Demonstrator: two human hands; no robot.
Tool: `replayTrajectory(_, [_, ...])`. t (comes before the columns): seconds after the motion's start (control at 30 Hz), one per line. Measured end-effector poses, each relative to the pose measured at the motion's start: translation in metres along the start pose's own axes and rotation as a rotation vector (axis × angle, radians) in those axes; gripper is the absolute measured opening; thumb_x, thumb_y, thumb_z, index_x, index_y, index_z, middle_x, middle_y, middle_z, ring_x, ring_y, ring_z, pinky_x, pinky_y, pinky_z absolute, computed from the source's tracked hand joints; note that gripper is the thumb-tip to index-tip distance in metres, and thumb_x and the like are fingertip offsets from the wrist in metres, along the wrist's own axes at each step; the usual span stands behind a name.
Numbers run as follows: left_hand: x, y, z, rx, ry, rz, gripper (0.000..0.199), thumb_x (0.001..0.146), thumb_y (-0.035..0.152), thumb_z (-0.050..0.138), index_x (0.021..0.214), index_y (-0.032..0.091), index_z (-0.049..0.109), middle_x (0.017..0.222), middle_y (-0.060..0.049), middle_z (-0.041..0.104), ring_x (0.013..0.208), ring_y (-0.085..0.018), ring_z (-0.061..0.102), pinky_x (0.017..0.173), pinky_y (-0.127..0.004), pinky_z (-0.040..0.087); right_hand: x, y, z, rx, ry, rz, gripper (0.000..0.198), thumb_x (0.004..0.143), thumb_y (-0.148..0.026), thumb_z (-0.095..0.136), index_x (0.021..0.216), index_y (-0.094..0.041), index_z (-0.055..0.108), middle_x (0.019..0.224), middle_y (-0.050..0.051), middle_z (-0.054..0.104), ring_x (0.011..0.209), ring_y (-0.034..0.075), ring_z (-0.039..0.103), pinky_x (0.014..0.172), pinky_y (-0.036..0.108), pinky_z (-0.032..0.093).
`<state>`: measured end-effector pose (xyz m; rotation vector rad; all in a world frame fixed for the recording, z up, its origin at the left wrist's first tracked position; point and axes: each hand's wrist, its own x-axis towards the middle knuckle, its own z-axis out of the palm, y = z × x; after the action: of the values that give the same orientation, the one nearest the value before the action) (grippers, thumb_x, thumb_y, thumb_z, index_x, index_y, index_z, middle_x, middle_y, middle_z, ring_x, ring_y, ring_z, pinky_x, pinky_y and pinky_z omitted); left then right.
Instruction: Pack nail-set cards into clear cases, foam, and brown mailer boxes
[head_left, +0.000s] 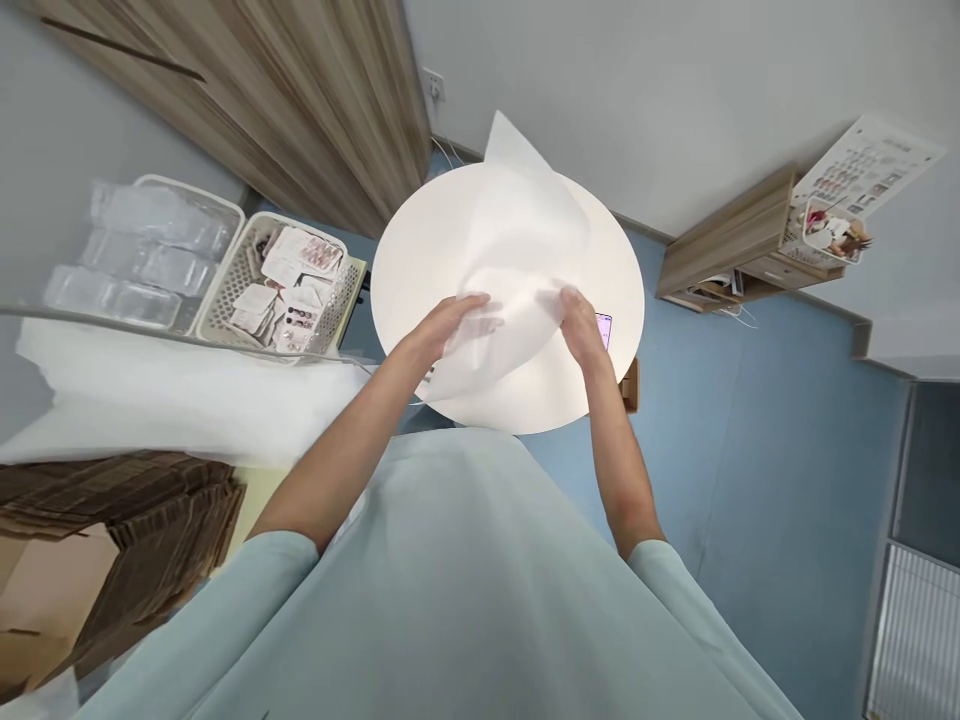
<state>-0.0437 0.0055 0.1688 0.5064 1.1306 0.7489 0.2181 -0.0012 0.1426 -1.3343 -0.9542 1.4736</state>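
Observation:
A thin, translucent white packing sheet [517, 220] is held up over the round white table [405, 250], its pointed far corner rising past the table's back edge. My left hand [448, 322] grips its left side, with some fingers showing faintly through the sheet. On the other side, my right hand [579, 318] pinches the sheet near its right edge; the fingertips are partly hidden by it. Just beyond my right wrist lies a phone [604, 330] with a lit pinkish screen, partly covered by my hand.
Left of the table stand a white basket [214, 310] of printed cards and another basket [236, 215] with clear plastic boxes. Nearer are a pile of white sheeting [187, 390] and stacked brown cardboard [150, 510]. A wooden shelf [735, 240] stands right, against the wall.

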Motion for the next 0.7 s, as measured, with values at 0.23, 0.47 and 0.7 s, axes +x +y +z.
replayTrajectory(0.23, [0.064,-0.019,-0.015,0.045,0.118,-0.044,0.038,0.081,0.039,0.098,0.101,0.017,0.074,0.116,-0.015,0.081,0.117,-0.031,0.080,0.110,-0.049,0.067,-0.007,0.053,0.017,-0.033,0.145,0.210,0.050,0.084,-0.064,0.093,0.102,-0.020,0.077,0.106,0.008,0.084,0.100,0.023,0.082,0.095,0.037,0.067])
replayTrajectory(0.47, [0.061,-0.064,-0.053,0.349,0.089,-0.180,0.062,0.066,0.065,0.103,0.093,0.016,0.075,0.111,-0.016,0.083,0.103,-0.029,0.081,0.101,-0.045,0.067,0.013,0.089,0.019,-0.063,0.331,0.400,0.026,0.098,-0.040,0.086,0.098,-0.019,0.071,0.102,0.006,0.083,0.081,0.016,0.080,0.070,0.025,0.064])
replayTrajectory(0.7, [0.033,-0.119,-0.079,0.524,0.111,-0.414,0.029,0.065,0.032,0.100,0.076,0.019,0.077,0.094,-0.011,0.084,0.101,-0.030,0.084,0.089,-0.035,0.067,0.041,0.124,0.033,-0.146,0.365,0.477,0.017,0.102,-0.021,0.079,0.088,-0.018,0.069,0.087,0.002,0.080,0.067,0.012,0.076,0.062,0.023,0.060])
